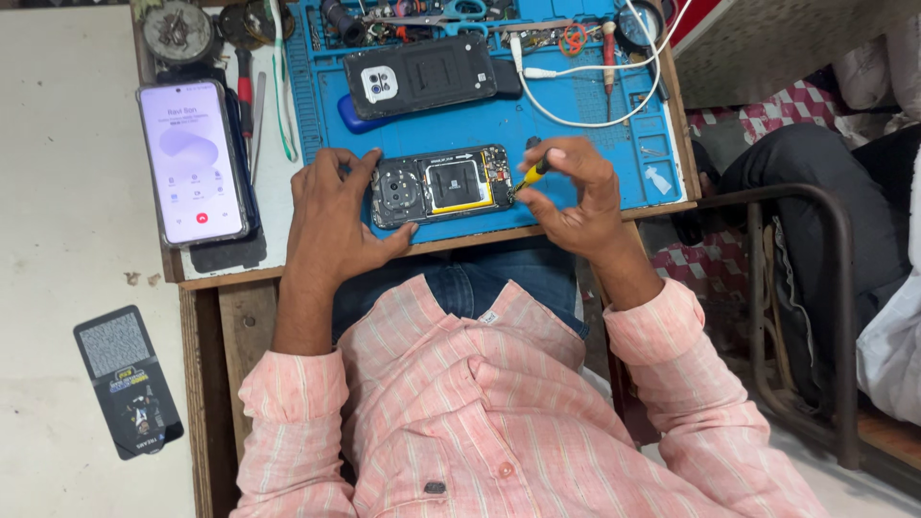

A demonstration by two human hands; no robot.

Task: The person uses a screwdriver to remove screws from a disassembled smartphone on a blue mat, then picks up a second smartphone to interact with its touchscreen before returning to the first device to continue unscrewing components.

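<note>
Looking straight down on the table [240, 273], and both hands are at work on the opened phone [441, 184] lying flat on the blue mat [576, 144], back cover off, camera block and a yellow-edged part showing. The left hand [331, 216] is spread wide over the phone's left end, at nine o'clock from it, thumb pressed along the near edge and fingers over the far corner, pinning it down. The right hand [571, 192] sits at three o'clock from the phone, fingers pinched shut around a small yellow-and-black screwdriver [532, 173], its tip down against the phone's right edge.

Just beyond the opened phone, at twelve o'clock, a black rugged back cover [422, 75] lies face up, partly over a blue object. A white cable [585, 113] loops across the mat at one o'clock, with scissors [451, 11] and a jumble of small tools along the mat's far edge.

Off at nine o'clock, clear of the mat, a second phone [192, 161] lies with its screen lit, resting on a dark slab. A tweezer [257, 125] and a dark-handled tool lie between it and the mat. Down at seven o'clock, on the pale floor [58, 240], lies a black card [127, 381]. The pink striped shirt [480, 412] fills the bottom of the view.
</note>
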